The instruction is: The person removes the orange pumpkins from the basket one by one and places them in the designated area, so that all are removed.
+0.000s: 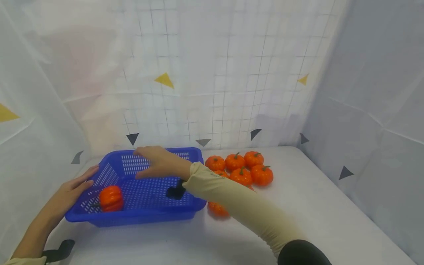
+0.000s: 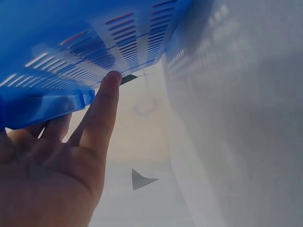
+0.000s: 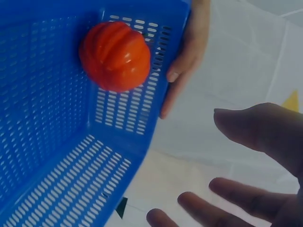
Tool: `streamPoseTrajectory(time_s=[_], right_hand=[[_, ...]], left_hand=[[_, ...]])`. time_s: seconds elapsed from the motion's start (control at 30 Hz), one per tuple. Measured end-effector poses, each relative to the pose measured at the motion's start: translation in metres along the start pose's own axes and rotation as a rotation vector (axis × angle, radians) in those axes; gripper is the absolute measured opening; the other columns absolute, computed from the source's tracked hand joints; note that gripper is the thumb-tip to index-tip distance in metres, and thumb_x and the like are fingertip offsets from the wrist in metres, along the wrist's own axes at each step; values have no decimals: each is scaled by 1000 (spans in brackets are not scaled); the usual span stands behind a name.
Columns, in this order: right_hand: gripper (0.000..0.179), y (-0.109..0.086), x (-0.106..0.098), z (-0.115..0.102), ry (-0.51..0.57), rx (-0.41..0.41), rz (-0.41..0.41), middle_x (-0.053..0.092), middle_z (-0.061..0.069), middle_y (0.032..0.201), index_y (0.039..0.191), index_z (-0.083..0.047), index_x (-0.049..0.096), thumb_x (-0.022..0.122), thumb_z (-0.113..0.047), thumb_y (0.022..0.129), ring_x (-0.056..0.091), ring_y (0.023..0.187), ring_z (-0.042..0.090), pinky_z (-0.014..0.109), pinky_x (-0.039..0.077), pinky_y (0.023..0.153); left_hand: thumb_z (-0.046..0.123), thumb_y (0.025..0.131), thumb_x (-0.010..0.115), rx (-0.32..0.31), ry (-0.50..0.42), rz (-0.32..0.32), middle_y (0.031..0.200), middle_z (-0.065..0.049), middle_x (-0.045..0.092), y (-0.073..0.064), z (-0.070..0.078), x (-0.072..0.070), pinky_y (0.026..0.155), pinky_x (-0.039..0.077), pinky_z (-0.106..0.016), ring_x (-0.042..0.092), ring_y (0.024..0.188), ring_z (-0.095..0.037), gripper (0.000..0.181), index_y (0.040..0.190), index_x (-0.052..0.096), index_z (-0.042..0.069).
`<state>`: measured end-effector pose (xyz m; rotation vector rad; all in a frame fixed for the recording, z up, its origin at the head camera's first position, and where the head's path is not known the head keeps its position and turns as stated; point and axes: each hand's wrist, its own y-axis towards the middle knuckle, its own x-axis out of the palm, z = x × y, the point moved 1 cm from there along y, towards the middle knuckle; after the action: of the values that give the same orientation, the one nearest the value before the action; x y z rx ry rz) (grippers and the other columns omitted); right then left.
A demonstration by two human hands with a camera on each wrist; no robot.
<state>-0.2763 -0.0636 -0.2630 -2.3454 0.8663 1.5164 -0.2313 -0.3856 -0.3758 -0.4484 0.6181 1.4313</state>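
Note:
A blue plastic basket (image 1: 145, 213) with slotted walls stands on the left part of the table. One orange-red toy pumpkin (image 1: 111, 198) lies on its side in the basket's left end, its stem toward the left wall. My left hand (image 1: 67, 195) rests along the basket's left rim, its fingers fairly straight against the outside; part of it is hidden under the rim in the left wrist view. Over the basket's far middle hovers my right hand (image 1: 162, 162), holding nothing. Its thumb and fingers are spread apart in the right wrist view.
Several small orange pumpkins (image 1: 241, 176) cluster right of the basket, partly hidden by my right sleeve (image 1: 241, 206). The white table (image 1: 318, 206) meets grey sheeting on the right and a white gridded sheet (image 1: 212, 92) behind.

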Motion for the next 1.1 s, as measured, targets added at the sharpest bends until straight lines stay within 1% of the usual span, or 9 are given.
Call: streamPoseTrajectory(time_s=[0.1,0.23,0.43,0.57,0.73,0.83,0.9,1.0,1.1], right_hand=[[67,15,11,-3,-29,-5,-30,51,-2,155,155,-11,48,77,-25,97,46,140,9,19,36,112],[67,37,28,-9,-75,-10,-82,51,-7,154,156,-16,49,78,-23,96,46,139,4,15,34,111],[67,68,54,-21,-177,17,-222,49,-15,155,158,-26,47,76,-28,98,40,140,-1,16,28,115],[67,78,68,-20,-185,44,-290,48,-18,155,159,-31,46,75,-31,98,40,139,-3,17,29,114],[69,80,84,-9,-169,62,-353,51,-19,151,158,-37,45,76,-35,97,45,134,-1,18,32,113],[71,79,93,-3,-156,88,-350,57,-15,142,156,-38,45,80,-35,94,53,122,0,19,38,108],[70,77,96,-1,-144,108,-328,61,-13,132,151,-35,45,82,-35,92,57,110,1,17,43,100],[66,76,98,-2,-138,151,-296,62,-13,115,142,-31,44,84,-37,90,59,92,2,14,48,86],[60,79,101,0,-132,156,-275,60,-10,104,133,-27,44,85,-34,90,58,83,3,12,49,75]], left_hand=[[45,112,39,-6,1,-5,168,-27,5,0,0,0,99,13,-90,7,145,-65,66,165,17,12],[45,113,38,-3,15,-11,168,-28,5,-1,0,-2,98,13,-90,6,145,-66,65,166,17,12],[43,113,38,-5,-6,-19,168,-29,4,-3,-2,-6,99,13,-89,6,146,-65,64,166,17,13],[43,113,38,15,-17,-14,168,-28,4,-2,-2,-5,101,10,-88,4,147,-63,64,166,17,14],[44,113,39,22,-32,-18,169,-26,3,0,0,-2,102,9,-88,3,148,-61,65,166,18,14],[44,113,39,18,-46,-24,169,-26,2,0,1,-1,102,9,-88,2,148,-61,65,166,19,13],[44,113,39,13,-42,-25,169,-26,2,1,2,-1,102,9,-88,2,148,-61,65,166,18,13],[44,113,39,11,-36,-18,169,-26,2,1,1,-1,102,9,-88,3,147,-62,65,166,18,12],[44,113,39,9,-33,-16,169,-26,1,1,-1,-1,102,9,-88,3,147,-62,64,166,18,14]])
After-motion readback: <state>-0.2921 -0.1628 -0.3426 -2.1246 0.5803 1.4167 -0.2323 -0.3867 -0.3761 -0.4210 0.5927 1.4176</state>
